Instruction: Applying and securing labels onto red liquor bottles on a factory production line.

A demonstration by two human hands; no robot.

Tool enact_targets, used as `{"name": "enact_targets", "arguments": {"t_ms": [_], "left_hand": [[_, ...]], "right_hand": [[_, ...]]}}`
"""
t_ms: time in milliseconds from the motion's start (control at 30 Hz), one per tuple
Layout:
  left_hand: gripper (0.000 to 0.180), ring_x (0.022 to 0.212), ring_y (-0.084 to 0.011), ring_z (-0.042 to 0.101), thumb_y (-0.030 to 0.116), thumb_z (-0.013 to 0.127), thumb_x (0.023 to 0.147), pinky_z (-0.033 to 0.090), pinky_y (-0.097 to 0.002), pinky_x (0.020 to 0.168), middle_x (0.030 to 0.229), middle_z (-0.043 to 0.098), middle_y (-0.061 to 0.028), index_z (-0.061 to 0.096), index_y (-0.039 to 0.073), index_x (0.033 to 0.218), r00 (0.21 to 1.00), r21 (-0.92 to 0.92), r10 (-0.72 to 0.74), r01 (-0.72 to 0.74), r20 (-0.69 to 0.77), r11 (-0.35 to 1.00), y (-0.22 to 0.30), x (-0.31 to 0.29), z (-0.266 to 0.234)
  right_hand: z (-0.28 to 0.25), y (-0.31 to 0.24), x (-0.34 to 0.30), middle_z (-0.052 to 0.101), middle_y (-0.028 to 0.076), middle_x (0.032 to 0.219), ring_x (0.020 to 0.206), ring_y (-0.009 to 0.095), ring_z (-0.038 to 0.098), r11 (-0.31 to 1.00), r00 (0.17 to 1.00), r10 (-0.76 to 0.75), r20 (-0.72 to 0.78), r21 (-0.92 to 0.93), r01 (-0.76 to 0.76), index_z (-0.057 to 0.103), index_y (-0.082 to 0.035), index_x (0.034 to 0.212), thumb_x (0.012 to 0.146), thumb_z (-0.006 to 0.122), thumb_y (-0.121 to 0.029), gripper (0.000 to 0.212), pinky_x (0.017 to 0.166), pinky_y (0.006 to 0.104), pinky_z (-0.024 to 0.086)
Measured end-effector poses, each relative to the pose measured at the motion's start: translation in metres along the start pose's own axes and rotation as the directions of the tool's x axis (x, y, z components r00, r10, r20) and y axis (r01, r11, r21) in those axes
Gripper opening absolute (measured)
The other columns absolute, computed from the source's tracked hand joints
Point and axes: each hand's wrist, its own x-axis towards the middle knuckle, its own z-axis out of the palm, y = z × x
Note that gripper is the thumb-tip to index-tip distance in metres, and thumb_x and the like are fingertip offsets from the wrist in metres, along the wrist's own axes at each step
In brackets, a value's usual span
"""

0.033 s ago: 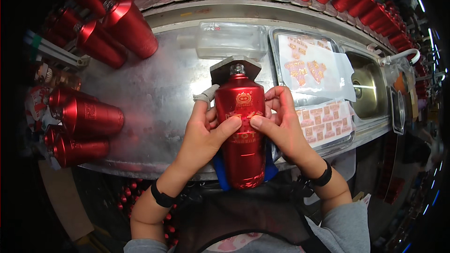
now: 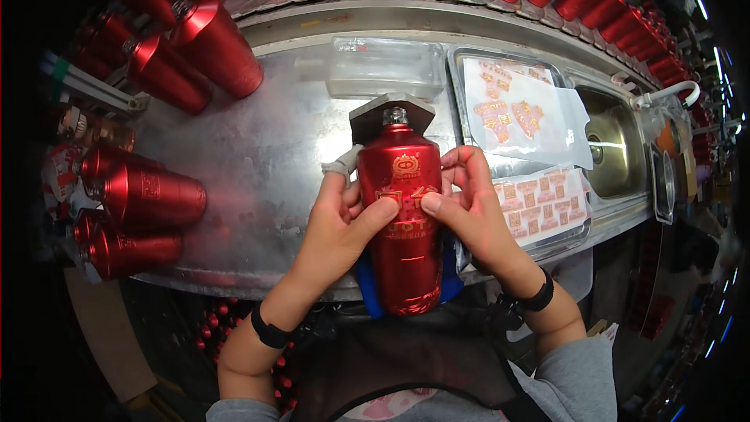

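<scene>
Centrally in the frame: red bottle [image 2: 406, 227] lying neck-up on a blue cradle [image 2: 451, 277], neck against a grey metal stop [image 2: 391, 113] on the steel bench [image 2: 266, 164]. Left hand [image 2: 340, 223] in a closed grip on the bottle's left flank, thumb across the gold label [image 2: 406, 215]; taped fingertip [image 2: 342, 164] up by the shoulder. Right hand [image 2: 469, 207] likewise closed on the right flank, thumb pressing the same label.

Likely trouble: uneven thumb pressure, hence a skewed or creased label. Smooth round body, so a chance of rolling in the cradle and smearing the placement. Label sheets [image 2: 523, 113] in the tray [image 2: 461, 62] right of centre, just beside the right hand: easily brushed. Other red bottles [image 2: 152, 195] at left of frame, well apart.
</scene>
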Motion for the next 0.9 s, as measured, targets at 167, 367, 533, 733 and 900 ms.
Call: {"name": "enact_targets", "arguments": {"t_ms": [167, 367, 533, 733, 900], "left_hand": [[0.080, 0.129, -0.0214, 0.050, 0.017, 0.072, 0.091, 0.041, -0.0346, 0.108, 0.142, 0.047, -0.0209, 0.022, 0.002, 0.151, 0.999, -0.118, -0.041, 0.041, 0.001, 0.992, -0.001, -0.015, -0.001], [0.090, 0.134, -0.0246, 0.046, 0.016, 0.077, 0.086, 0.036, -0.0374, 0.112, 0.147, 0.040, -0.0212, 0.018, 0.003, 0.152, 0.999, 0.037, -0.032, 0.031, 0.022, 0.999, -0.005, -0.019, 0.001], [0.089, 0.134, -0.0248, 0.045, 0.016, 0.077, 0.086, 0.035, -0.0376, 0.113, 0.146, 0.042, -0.0207, 0.018, 0.003, 0.153, 0.999, 0.047, -0.012, 0.009, 0.052, 0.999, -0.007, -0.019, -0.003], [0.086, 0.133, -0.0229, 0.046, 0.016, 0.075, 0.088, 0.036, -0.0358, 0.112, 0.145, 0.043, -0.0191, 0.019, 0.003, 0.152, 0.999, 0.000, -0.028, 0.028, 0.035, 1.000, -0.005, -0.017, 0.001], [0.085, 0.132, -0.0229, 0.047, 0.015, 0.074, 0.089, 0.038, -0.0357, 0.111, 0.144, 0.044, -0.0193, 0.019, 0.003, 0.152, 0.999, -0.009, -0.035, 0.035, 0.034, 0.999, -0.005, -0.016, 0.000]], "right_hand": [[-0.004, -0.004, -0.015, 0.044, -0.001, 0.090, 0.077, 0.002, 0.048, 0.981, 0.984, 0.176, 0.041, 0.074, -0.179, 0.036, -0.006, 0.126, 0.084, 0.079, -0.014, 0.061, 0.066, 0.0156, 0.043], [-0.004, 0.007, -0.019, 0.043, -0.002, 0.090, 0.072, 0.000, 0.045, 0.999, 0.998, 0.051, 0.030, -0.021, -0.050, 0.035, -0.006, 0.129, 0.081, 0.081, -0.014, 0.067, 0.062, 0.0147, 0.039], [-0.007, 0.012, -0.019, 0.044, -0.001, 0.090, 0.070, -0.001, 0.045, 0.999, 0.997, 0.041, 0.063, 0.002, -0.041, 0.035, -0.007, 0.130, 0.083, 0.079, -0.013, 0.065, 0.062, 0.0142, 0.040], [-0.013, 0.015, -0.021, 0.045, 0.000, 0.092, 0.073, 0.001, 0.048, 0.998, 0.995, 0.053, 0.081, 0.025, -0.055, 0.034, -0.007, 0.132, 0.088, 0.073, -0.011, 0.058, 0.065, 0.0148, 0.042], [-0.015, 0.008, -0.019, 0.047, -0.001, 0.088, 0.066, 0.001, 0.045, 0.997, 0.993, 0.056, 0.102, 0.043, -0.061, 0.036, -0.007, 0.132, 0.094, 0.066, -0.016, 0.050, 0.060, 0.0144, 0.038]]}}
